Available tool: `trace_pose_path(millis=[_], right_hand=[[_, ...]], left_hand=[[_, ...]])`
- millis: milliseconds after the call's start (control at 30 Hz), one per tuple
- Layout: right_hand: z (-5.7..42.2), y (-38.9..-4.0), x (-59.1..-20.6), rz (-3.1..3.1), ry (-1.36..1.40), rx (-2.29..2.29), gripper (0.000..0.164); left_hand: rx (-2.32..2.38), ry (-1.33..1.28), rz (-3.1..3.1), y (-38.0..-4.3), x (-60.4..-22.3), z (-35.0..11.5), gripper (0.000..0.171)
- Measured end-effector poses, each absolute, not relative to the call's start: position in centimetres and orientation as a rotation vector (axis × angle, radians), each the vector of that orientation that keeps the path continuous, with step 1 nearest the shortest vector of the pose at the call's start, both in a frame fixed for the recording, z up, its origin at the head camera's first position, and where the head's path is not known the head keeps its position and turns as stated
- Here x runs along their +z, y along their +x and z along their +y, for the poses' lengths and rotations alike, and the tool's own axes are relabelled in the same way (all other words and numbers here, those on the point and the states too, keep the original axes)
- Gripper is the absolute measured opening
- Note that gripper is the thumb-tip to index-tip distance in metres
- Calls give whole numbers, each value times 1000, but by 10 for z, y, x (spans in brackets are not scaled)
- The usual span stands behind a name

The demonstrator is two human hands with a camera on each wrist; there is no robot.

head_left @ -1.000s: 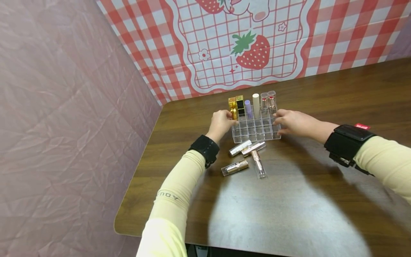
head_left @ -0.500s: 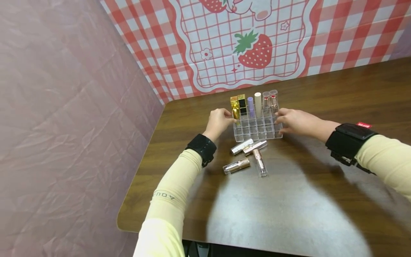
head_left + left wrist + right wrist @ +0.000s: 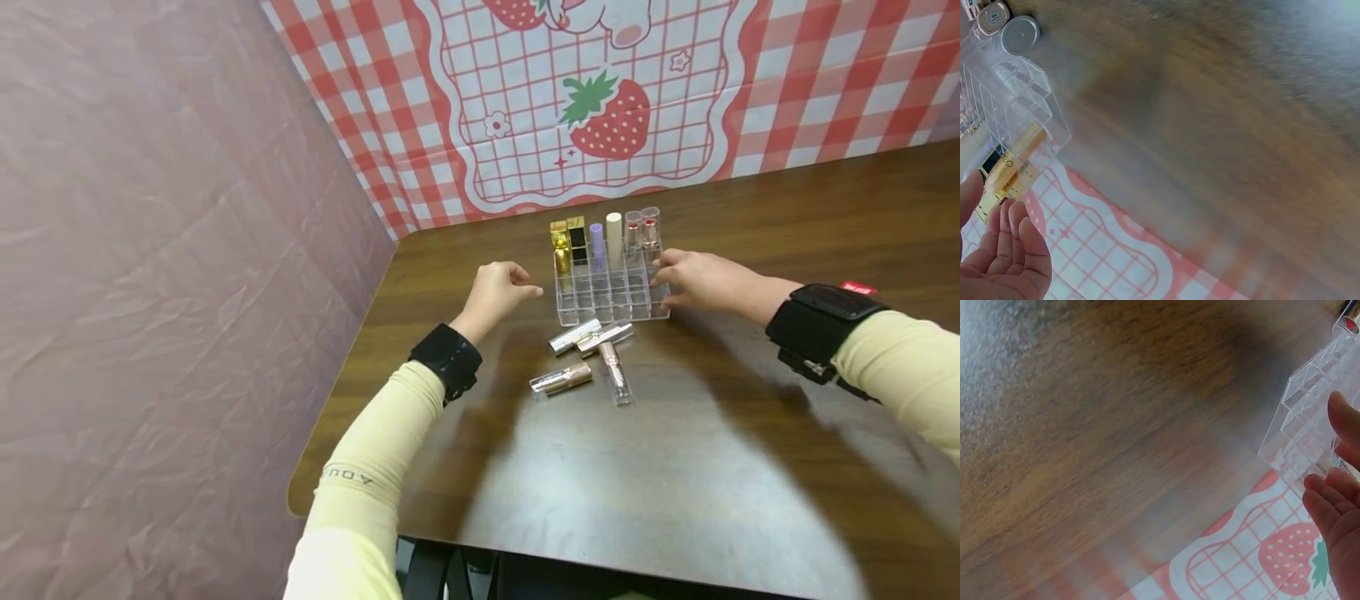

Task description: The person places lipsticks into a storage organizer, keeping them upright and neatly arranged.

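A clear stepped lipstick organizer (image 3: 612, 302) stands on the table. Its back rows hold a gold lipstick (image 3: 562, 262), a black-and-gold lipstick (image 3: 577, 237), a purple tube (image 3: 597, 240), a cream tube (image 3: 614, 237) and clear-capped lipsticks (image 3: 650, 227). My left hand (image 3: 493, 293) hovers left of the organizer, apart from it, holding nothing; thumb and fingers are separated in the left wrist view. On the organizer's right side my right hand (image 3: 701, 283) rests, its fingers lightly extended against the clear wall. Several lipsticks lie in front, including a silver one (image 3: 574, 337) and a rose-gold one (image 3: 561, 380).
The wooden table (image 3: 675, 467) extends toward me, with its left edge beside a pink crinkled cloth (image 3: 150, 292). Behind the table hangs a red-and-white checked cloth (image 3: 825, 75) with strawberry prints.
My left hand has let go of the organizer's left side by the gold lipstick and drawn away leftward. The right hand stays at the right side. The camera view has shifted slightly.
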State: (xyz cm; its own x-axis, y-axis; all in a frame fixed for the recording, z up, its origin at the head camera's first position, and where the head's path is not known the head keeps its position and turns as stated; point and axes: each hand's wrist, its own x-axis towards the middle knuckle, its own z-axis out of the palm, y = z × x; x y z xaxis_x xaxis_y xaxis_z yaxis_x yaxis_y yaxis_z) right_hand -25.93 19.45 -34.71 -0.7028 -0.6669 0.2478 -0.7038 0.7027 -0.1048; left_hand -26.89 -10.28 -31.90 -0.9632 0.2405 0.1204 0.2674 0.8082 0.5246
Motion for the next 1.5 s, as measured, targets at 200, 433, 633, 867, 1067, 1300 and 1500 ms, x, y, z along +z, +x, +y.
trace_pose_path(millis=[200, 433, 633, 867, 1067, 1300, 1500], right_hand=[[196, -261, -349, -2718, 1100, 295, 28], [195, -261, -349, -2724, 1100, 300, 29], [194, -262, -350, -2743, 1093, 286, 29], [195, -261, -349, -2743, 1088, 287, 29], [195, -260, -349, -2742, 1091, 303, 29], [195, -260, -349, -2709, 1113, 298, 28], [195, -260, -350, -2698, 1109, 292, 27]], left_hand=[[-871, -483, -2950, -262, -328, -108, 26], [-789, -578, -3042, -253, -342, -102, 27], [-609, -726, -3066, -246, -349, -86, 19], [-276, -837, -3006, -238, -350, -60, 21], [-53, -865, -2997, -237, -350, -43, 22], [92, -830, -2988, -236, -351, -30, 17], [97, -801, -3026, -239, -356, -27, 8]])
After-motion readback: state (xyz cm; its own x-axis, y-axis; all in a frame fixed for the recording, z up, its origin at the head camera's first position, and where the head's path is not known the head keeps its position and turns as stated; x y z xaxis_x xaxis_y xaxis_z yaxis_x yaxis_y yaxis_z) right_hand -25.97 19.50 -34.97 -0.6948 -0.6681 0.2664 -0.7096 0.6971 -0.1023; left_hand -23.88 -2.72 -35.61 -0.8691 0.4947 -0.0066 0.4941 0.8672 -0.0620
